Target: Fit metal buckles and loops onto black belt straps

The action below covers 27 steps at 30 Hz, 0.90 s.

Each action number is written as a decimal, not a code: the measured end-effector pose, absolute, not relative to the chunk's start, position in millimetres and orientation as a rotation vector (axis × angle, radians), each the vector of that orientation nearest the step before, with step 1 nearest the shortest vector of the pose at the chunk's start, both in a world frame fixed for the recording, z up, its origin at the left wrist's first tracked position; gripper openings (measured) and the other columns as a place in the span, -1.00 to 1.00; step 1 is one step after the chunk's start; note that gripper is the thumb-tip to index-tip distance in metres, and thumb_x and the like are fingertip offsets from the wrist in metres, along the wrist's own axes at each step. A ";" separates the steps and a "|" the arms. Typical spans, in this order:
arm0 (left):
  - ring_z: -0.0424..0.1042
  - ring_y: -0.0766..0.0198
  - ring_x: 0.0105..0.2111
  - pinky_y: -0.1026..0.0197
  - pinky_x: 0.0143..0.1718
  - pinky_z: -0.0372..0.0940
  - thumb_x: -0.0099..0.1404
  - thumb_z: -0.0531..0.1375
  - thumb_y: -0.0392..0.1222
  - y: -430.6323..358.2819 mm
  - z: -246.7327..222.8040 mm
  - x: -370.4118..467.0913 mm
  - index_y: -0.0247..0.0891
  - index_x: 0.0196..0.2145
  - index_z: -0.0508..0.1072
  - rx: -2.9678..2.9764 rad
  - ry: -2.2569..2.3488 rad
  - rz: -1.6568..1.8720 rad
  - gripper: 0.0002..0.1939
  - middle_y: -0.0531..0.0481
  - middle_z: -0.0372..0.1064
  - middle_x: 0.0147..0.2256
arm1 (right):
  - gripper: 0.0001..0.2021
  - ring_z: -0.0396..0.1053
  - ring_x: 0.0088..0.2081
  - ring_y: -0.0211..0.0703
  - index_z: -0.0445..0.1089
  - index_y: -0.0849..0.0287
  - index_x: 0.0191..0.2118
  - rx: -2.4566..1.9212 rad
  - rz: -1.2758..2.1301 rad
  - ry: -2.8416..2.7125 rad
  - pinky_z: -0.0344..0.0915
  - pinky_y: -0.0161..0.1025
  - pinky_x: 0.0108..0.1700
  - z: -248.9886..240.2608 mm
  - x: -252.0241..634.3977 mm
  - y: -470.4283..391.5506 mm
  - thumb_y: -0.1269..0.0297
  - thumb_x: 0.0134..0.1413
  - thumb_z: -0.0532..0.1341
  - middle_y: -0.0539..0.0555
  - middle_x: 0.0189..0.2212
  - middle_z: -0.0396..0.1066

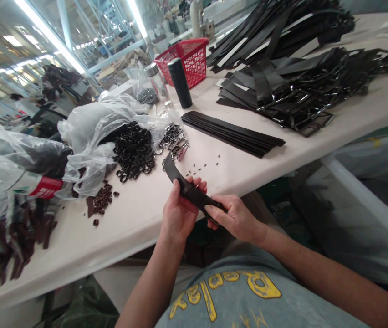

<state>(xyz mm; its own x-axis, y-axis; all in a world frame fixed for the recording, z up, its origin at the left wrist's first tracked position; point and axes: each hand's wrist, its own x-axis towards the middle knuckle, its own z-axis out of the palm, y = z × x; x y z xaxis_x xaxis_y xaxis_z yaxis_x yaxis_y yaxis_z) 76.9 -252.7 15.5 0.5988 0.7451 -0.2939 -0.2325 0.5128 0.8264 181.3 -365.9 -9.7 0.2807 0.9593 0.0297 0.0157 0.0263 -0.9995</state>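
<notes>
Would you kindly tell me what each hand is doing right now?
Left hand: closed, holding the black strap.
Right hand: closed, holding the same strap.

Part of the strap [194,195] is covered by the right hand [237,216]

The left hand [179,214] hides another stretch. Loose bits [200,169] by the tabletop's [146,200] near edge are too tiny to identify. Toward its left end, brown strips [26,232] run out of view; at its far edge, the view's top cuts off a black pile [276,27]. Print on the red label [47,187] is too blurred to read.
</notes>
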 end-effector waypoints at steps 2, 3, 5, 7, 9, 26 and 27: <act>0.54 0.12 -0.09 0.03 0.10 0.35 0.19 0.31 0.16 -261.0 12.6 75.8 -0.19 -0.27 0.53 0.846 0.679 0.689 -0.64 -0.03 0.58 -0.23 | -0.74 0.35 -0.61 -0.27 0.35 0.18 -0.40 -1.344 0.986 -0.997 0.30 -0.36 -0.53 -12.4 182.6 -364.6 0.12 0.20 0.12 -0.01 -0.62 0.42; 0.54 0.13 -0.09 0.05 0.09 0.35 0.17 0.34 0.14 -265.3 10.6 75.1 -0.19 -0.27 0.54 0.863 0.663 0.714 -0.65 -0.02 0.58 -0.24 | -0.74 0.36 -0.60 -0.27 0.36 0.19 -0.39 -1.363 0.978 -0.998 0.30 -0.36 -0.53 -13.3 182.9 -364.1 0.13 0.20 0.12 -0.01 -0.62 0.42; 0.55 0.16 -0.11 0.11 0.03 0.38 0.15 0.37 0.09 -273.8 6.4 74.2 -0.19 -0.28 0.56 0.906 0.639 0.758 -0.68 -0.02 0.59 -0.24 | -0.75 0.38 -0.59 -0.25 0.38 0.18 -0.39 -1.420 0.921 -1.020 0.30 -0.34 -0.51 -14.0 182.8 -363.4 0.15 0.21 0.11 0.00 -0.61 0.43; 0.55 0.20 -0.18 0.17 -0.06 0.41 0.16 0.37 0.05 -281.7 2.3 73.4 -0.17 -0.28 0.57 0.948 0.631 0.765 -0.73 -0.01 0.60 -0.22 | -0.76 0.38 -0.57 -0.22 0.37 0.17 -0.42 -1.492 0.823 -1.061 0.27 -0.33 -0.50 -13.1 181.6 -362.7 0.18 0.20 0.11 0.02 -0.61 0.43; 0.55 0.22 -0.21 0.18 -0.12 0.42 0.20 0.35 0.01 -288.6 -1.3 72.2 -0.15 -0.26 0.58 0.976 0.632 0.748 -0.78 0.00 0.60 -0.19 | -0.77 0.37 -0.57 -0.21 0.36 0.17 -0.44 -1.553 0.736 -1.104 0.24 -0.31 -0.49 -11.4 179.8 -362.0 0.20 0.19 0.11 0.04 -0.61 0.43; 0.41 0.35 -0.46 0.33 -0.64 0.32 0.34 0.18 -0.07 -298.7 -23.8 41.0 -0.13 -0.01 0.51 0.980 0.534 0.665 -0.70 -0.13 0.35 0.18 | -0.59 0.39 -0.58 -0.27 0.37 0.27 -0.18 -1.131 1.318 -0.981 0.39 -0.34 -0.55 -18.3 175.3 -362.5 -0.07 0.19 0.19 -0.02 -0.53 0.38; 0.38 0.38 -0.49 0.32 -0.63 0.33 0.35 0.18 -0.08 -299.8 -25.0 39.6 -0.12 -0.01 0.51 0.972 0.516 0.656 -0.71 -0.12 0.32 0.20 | -0.56 0.38 -0.59 -0.29 0.37 0.27 -0.17 -1.122 1.318 -0.985 0.38 -0.36 -0.56 -17.9 175.8 -363.0 -0.10 0.19 0.19 -0.02 -0.52 0.38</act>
